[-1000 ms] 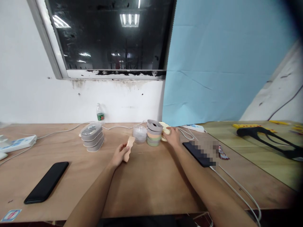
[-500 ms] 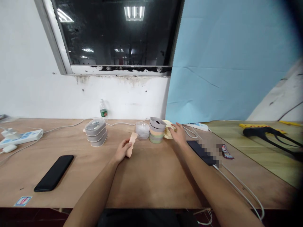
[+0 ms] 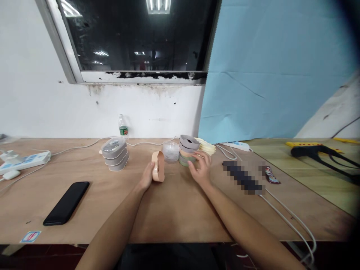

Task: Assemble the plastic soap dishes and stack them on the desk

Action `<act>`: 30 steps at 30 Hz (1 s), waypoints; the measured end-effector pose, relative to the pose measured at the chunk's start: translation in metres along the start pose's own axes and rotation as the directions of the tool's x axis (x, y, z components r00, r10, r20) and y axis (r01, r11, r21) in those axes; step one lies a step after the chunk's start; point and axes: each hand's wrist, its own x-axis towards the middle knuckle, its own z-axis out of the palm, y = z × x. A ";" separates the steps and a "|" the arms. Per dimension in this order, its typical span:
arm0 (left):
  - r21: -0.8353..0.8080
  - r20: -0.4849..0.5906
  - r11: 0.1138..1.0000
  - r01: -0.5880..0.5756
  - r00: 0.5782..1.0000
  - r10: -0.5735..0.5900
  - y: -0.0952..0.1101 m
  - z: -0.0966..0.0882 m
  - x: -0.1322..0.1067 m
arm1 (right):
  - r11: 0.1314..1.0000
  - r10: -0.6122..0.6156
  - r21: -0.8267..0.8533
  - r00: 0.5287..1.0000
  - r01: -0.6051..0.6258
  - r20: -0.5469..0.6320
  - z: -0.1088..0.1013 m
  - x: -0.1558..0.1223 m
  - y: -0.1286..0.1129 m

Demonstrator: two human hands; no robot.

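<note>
My left hand [image 3: 146, 177] is closed on a peach-coloured wavy-edged band [image 3: 158, 167], held upright above the table with its hollow side turned to the right. My right hand [image 3: 201, 171] is in front of a stack of similar bands [image 3: 187, 153] in grey, peach and green. Its fingers are apart and nothing shows between them; whether a fingertip touches the stack I cannot tell. Behind that hand lie several cream wavy-edged pieces [image 3: 208, 147]. Clear round plastic pieces [image 3: 170, 151] are stacked left of the bands. Farther left stands a stack of grey lidded containers [image 3: 116, 154].
A black phone [image 3: 66, 203] lies at the front left of the wooden table [image 3: 171, 217]. Power strips [image 3: 29, 162] and white cables [image 3: 289, 215] lie at both sides. A bottle [image 3: 123, 126] stands by the wall. A snack wrapper [image 3: 271, 175] lies at right.
My right hand has moved left and away from the cream pieces to the front of the band stack. My left hand has turned the peach band so its hollow inside shows.
</note>
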 end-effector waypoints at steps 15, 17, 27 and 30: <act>0.087 0.158 0.996 0.037 0.986 -0.050 -0.002 0.005 -0.007 | 0.921 0.373 -0.094 0.926 -0.377 -0.057 -0.016 0.085 0.115; 0.093 0.142 0.995 0.036 0.989 -0.049 -0.003 0.005 -0.005 | 0.863 0.506 -0.099 0.854 -0.496 0.124 -0.014 0.094 0.142; 0.109 0.149 0.993 0.039 0.987 -0.055 0.002 0.007 -0.008 | 0.901 0.418 -0.205 0.892 -0.383 0.170 0.002 0.046 0.140; 0.105 0.155 0.993 0.059 0.985 -0.075 0.002 0.007 -0.009 | 0.908 0.415 -0.167 0.885 -0.386 0.210 -0.001 0.041 0.132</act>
